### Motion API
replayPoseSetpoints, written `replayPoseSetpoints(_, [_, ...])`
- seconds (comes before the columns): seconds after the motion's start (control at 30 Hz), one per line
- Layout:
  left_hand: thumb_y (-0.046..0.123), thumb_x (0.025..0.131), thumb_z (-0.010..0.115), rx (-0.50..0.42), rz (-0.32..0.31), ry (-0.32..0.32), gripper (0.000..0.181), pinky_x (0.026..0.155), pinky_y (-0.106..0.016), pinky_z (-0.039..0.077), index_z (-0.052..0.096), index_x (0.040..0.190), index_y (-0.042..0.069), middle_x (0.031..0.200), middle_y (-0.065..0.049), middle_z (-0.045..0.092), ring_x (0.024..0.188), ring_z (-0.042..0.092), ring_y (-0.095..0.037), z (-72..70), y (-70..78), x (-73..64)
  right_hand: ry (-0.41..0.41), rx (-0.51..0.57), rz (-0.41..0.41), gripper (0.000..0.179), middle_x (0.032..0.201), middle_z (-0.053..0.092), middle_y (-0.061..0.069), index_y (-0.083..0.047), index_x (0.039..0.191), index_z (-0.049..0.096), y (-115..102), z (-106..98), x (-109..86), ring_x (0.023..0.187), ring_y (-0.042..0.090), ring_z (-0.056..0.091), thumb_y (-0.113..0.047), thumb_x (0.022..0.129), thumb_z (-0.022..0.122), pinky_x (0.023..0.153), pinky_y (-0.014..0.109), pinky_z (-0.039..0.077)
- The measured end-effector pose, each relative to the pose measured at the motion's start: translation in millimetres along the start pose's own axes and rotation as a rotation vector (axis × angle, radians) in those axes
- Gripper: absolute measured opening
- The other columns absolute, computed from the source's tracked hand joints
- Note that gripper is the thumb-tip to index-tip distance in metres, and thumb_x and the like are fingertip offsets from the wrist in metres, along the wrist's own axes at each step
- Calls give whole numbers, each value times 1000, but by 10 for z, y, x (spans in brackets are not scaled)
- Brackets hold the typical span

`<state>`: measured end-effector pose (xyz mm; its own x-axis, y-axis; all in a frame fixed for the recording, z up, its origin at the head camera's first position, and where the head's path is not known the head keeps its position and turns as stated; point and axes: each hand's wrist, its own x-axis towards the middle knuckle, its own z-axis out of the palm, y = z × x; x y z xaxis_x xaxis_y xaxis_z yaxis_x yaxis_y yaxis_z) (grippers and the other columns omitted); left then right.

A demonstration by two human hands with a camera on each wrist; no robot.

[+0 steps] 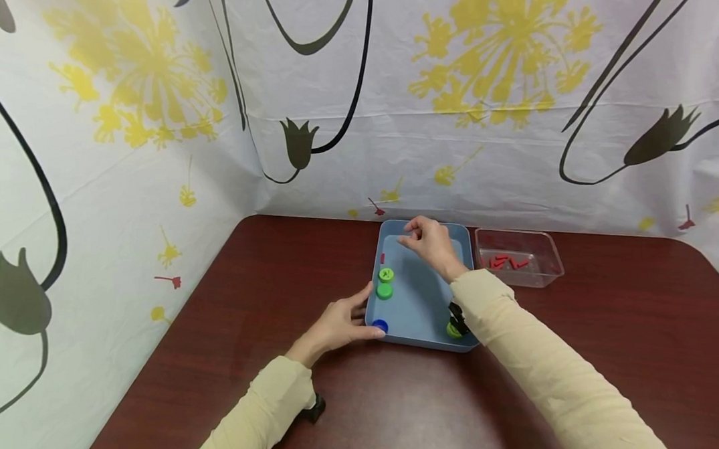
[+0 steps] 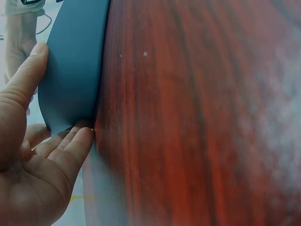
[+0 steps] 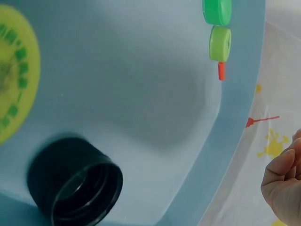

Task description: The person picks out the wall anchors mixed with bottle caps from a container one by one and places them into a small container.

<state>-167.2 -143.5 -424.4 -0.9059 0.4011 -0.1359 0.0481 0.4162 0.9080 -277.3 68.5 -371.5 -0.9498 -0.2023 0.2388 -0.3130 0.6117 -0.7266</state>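
My left hand (image 1: 340, 322) holds the near left corner of a shallow blue tray (image 1: 425, 343), with the thumb at its rim. In the left wrist view the fingertips rest at the tray's lower edge. Over the tray's far part hovers my right hand (image 1: 433, 245), fingers loosely bent and nothing visible between them. Along the tray's left side lie a small red stick (image 1: 382, 257), a lime cap (image 1: 386, 275), a green cap (image 1: 384, 291) and, by the left thumb, a blue cap (image 1: 381, 326). A black cap (image 3: 75, 181) lies on its side near a yellow-green disc (image 3: 16, 75).
A clear plastic box (image 1: 545, 270) with several red sticks (image 1: 501, 261) stands just right of the tray. Both are on a dark red-brown wooden table (image 1: 301, 267). A patterned cloth (image 1: 357, 164) hangs behind and to the left. My right sleeve partly covers the tray's near right corner.
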Motion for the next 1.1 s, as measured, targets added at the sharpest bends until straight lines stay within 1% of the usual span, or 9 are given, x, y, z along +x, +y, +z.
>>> replayPoseSetpoints(0.3, [28, 77, 78, -3, 8, -5, 96, 93, -35, 50, 18, 151, 18, 151, -12, 32, 124, 50, -28, -9, 2, 7, -38, -33, 25, 24, 74, 56, 6, 0, 102, 63, 24, 110, 27, 62, 15, 48, -18, 87, 69, 58, 26, 41])
replayPoseSetpoints(0.5, [25, 78, 78, -8, 16, 1, 94, 94, -37, 49, 18, 151, 18, 151, -12, 31, 125, 50, -28, -1, 4, 2, -61, -32, 21, 25, 72, 56, 6, 1, 102, 63, 51, 157, 39, 60, 15, 48, -16, 86, 70, 57, 26, 41])
replayPoseSetpoints(0.57, [22, 79, 77, -12, 14, -1, 93, 95, -39, 48, 18, 151, 16, 151, -14, 31, 125, 49, -30, -1, 44, -17, -65, -43, 17, 25, 72, 56, 6, 2, 102, 63, 62, 174, 49, 60, 15, 48, -16, 86, 70, 57, 26, 41])
replayPoseSetpoints(0.7, [16, 80, 75, -17, 9, -13, 91, 94, -41, 48, 18, 150, 8, 150, -19, 31, 125, 48, -34, -23, 219, -103, -71, -65, 6, 26, 73, 58, 8, 3, 102, 64, 87, 218, 68, 61, 15, 49, -15, 85, 71, 56, 25, 40])
replayPoseSetpoints(0.8, [15, 81, 74, -9, 10, -22, 89, 94, -40, 49, 18, 150, 5, 149, -22, 31, 125, 48, -35, -41, 335, -156, -75, -76, 7, 25, 74, 59, 9, 3, 100, 64, 103, 250, 75, 62, 16, 50, -15, 84, 72, 56, 25, 40])
replayPoseSetpoints(0.93, [15, 82, 74, -1, 6, -24, 89, 95, -40, 48, 18, 150, 6, 149, -21, 32, 125, 48, -35, -45, 378, -180, -91, -100, 8, 25, 76, 60, 10, 3, 100, 65, 118, 288, 75, 64, 17, 51, -14, 83, 73, 57, 26, 41])
replayPoseSetpoints(1.1, [15, 81, 75, -15, 9, -23, 89, 96, -40, 48, 18, 150, 6, 149, -21, 31, 126, 47, -35, -49, 370, -180, -115, -125, 8, 26, 78, 61, 12, 4, 100, 65, 118, 335, 80, 66, 19, 51, -14, 82, 73, 58, 28, 42])
